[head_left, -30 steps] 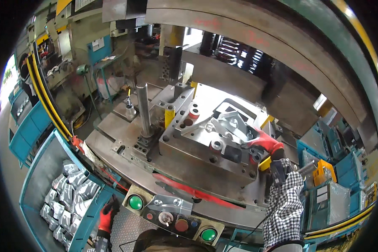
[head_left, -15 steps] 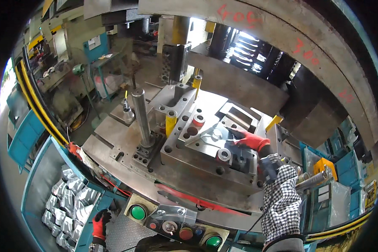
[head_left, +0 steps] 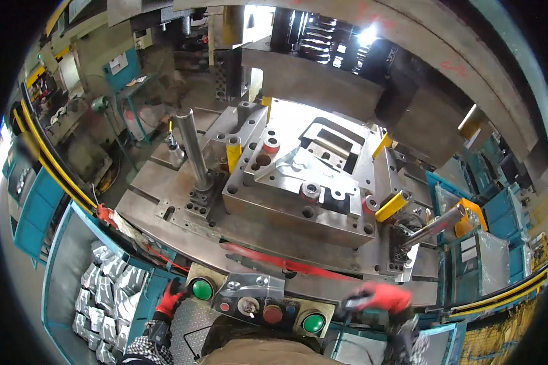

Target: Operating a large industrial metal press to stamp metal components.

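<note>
My left hand (head_left: 172, 298), in a red glove with black fingertips, is beside the left green push button (head_left: 202, 289) on the control panel. Its fingers are apart and hold nothing. Out to the right of the panel, my right hand (head_left: 383, 297), gloved alike, hangs above and right of the other green button (head_left: 313, 323). Motion smears its fingers, and no object shows in it. Ahead of both hands, a flat silver sheet-metal part (head_left: 316, 171) lies on the steel die block (head_left: 268, 204), between red-collared guide bushings (head_left: 311, 191).
Upright steel guide posts (head_left: 195, 152) and yellow cylinders (head_left: 393, 205) stand about the die. Overhead curves the press's upper body (head_left: 420, 36). A blue bin (head_left: 61, 280) at the left holds several silver parts. A red strip (head_left: 286, 263) runs along the bed's front edge.
My right hand has left the sheet-metal part on the die and come back toward the panel's right end. My left hand has risen toward the left green button. The view has shifted.
</note>
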{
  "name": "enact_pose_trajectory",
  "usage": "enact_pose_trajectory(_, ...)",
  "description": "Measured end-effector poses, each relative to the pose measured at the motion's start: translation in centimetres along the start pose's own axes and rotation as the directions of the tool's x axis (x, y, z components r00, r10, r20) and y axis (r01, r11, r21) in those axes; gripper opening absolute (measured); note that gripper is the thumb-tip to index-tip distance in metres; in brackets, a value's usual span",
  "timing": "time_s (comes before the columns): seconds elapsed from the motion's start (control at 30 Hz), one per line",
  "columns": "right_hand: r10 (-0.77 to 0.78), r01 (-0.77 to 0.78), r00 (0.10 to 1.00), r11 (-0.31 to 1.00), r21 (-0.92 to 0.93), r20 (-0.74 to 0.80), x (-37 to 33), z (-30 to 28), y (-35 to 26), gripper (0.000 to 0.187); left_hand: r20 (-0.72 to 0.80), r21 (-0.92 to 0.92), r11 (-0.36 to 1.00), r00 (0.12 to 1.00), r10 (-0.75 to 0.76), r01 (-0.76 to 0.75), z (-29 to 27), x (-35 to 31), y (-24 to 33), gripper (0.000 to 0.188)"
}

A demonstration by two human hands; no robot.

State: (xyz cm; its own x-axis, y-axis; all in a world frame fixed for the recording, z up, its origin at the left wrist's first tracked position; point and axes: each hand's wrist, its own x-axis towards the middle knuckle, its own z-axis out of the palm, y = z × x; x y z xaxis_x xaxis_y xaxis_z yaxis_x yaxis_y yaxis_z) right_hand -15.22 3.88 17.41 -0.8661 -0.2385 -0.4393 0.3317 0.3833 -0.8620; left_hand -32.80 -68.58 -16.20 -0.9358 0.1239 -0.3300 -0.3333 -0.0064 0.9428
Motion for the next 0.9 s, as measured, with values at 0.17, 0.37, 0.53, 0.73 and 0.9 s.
enact_pose_trajectory(0.17, 0.178, -0.230, 0.932, 0.964, -0.136, -0.317, -2.5, 14.3, 31.0, 0.076, 0.110, 0.054, 0.983, 0.977, -0.181, 0.176, 4.3, 0.2, -0.1, 0.091)
enact_pose_trajectory(0.37, 0.137, 0.092, 0.756, 0.946, 0.311, -0.640, 5.4, 23.1, 25.5, 0.104, -0.016, 0.135, 0.964, 0.974, -0.227, 0.228, 4.8, 0.4, 0.8, 0.080)
enact_pose_trajectory(0.53, 0.202, -0.167, 0.600, 0.978, 0.126, -0.774, 5.8, 24.4, 27.2, 0.122, -0.073, 0.176, 0.970, 0.985, -0.159, 0.170, 6.2, 1.0, 0.3, 0.059)
enact_pose_trajectory(0.73, 0.161, -0.077, 0.619, 0.986, 0.145, -0.768, 6.1, 24.9, 30.3, 0.137, -0.033, 0.124, 0.992, 0.999, -0.022, 0.025, 7.5, -0.2, 1.8, 0.060)
enact_pose_trajectory(0.9, 0.183, -0.170, 0.636, 0.981, 0.095, -0.749, 6.2, 24.6, 29.3, 0.142, -0.039, 0.129, 0.992, 0.999, -0.007, 0.012, 7.1, -0.5, 1.6, 0.064)
